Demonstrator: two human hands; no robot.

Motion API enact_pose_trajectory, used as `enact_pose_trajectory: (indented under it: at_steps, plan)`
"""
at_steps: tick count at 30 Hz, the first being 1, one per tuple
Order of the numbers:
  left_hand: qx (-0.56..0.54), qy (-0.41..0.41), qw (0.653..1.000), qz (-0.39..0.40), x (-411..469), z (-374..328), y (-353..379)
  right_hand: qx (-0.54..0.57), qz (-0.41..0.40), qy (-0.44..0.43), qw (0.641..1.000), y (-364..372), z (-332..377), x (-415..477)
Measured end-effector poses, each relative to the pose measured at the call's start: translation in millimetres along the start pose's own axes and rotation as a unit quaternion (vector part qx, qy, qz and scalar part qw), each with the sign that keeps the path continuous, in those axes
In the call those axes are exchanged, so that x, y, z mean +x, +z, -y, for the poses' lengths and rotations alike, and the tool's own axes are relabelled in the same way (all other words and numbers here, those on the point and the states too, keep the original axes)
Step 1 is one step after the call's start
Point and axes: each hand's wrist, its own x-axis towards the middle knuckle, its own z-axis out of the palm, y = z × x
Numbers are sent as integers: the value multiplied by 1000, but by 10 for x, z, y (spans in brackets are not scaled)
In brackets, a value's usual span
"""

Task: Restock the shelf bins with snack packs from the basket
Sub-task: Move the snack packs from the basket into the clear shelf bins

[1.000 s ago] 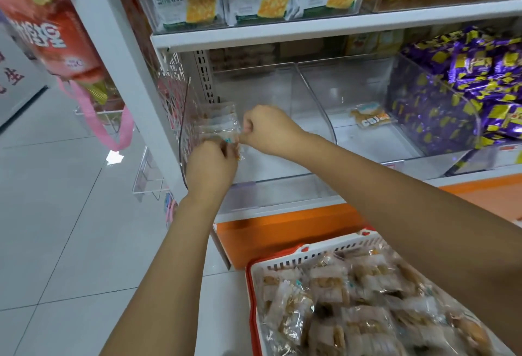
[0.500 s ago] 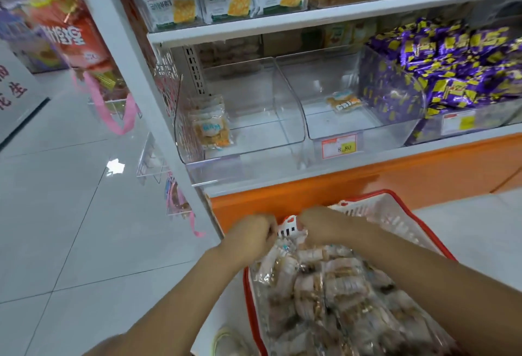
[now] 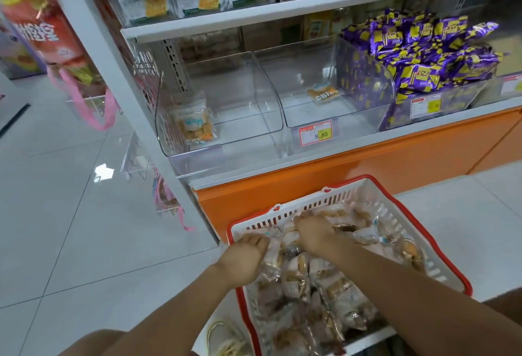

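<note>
The left hand (image 3: 244,256) clamps its grip on a snack pack (image 3: 272,251) in the basket (image 3: 324,200). The right hand (image 3: 313,232) lies among the packs; whether its grip is closed cannot be told.

White red-rimmed basket (image 3: 339,200) full of clear snack packs (image 3: 324,293), shelf bins (image 3: 268,101) nearly empty

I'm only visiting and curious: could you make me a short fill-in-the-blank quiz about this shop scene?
1. The left hand and right hand both dig among clear-wrapped snack packs in the red-rimmed white plastic ____.
2. The middle clear plastic bin holds only ____ pack.
3. Its red-and-yellow price tag reads ____.
4. The heaped packs to its right are yellow and ____.
Missing words: basket; one; 8.80; purple.
</note>
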Motion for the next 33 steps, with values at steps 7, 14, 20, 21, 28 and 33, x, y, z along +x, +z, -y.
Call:
enact_pose_trajectory:
  at_steps: [7,14,20,21,28,33]
  plan:
    - [-318,-111,938,-78,-42,53,-617,180,14,-34,983,-183,-239,4]
    - [-638,-170,742,-121,-209,222,-1234,565,-33,2,825,-641,-554,-244]
    - [-720,-148,668,-114,-239,222,-1384,765,-35,-24,643,-806,-695,-436]
    - [-721,-145,667,-116,-240,220,-1390,779,-37,-27,625,-804,-703,-441]
    - [-720,-127,660,-175,-238,272,-1548,835,-64,-44,545,-838,-781,-479]
    - [-704,-134,664,-216,-212,314,-1662,813,-110,-61,569,-891,-869,-524]
